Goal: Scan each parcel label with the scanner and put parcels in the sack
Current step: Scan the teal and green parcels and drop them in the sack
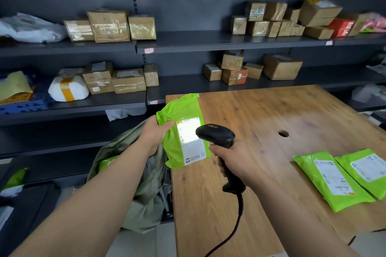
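At centre frame the left hand (153, 134) pinches the green parcel (183, 129) above the sack (146, 190) — the right hand (231, 159), wrapped round the scanner (217, 135), should keep its beam square on the label (191, 139).

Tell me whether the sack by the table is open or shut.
Open: the sack gapes at its mouth, a green parcel showing inside.

Glossy green plastic parcel (181, 129), matt black plastic scanner (217, 136), grained wooden table (261, 115).
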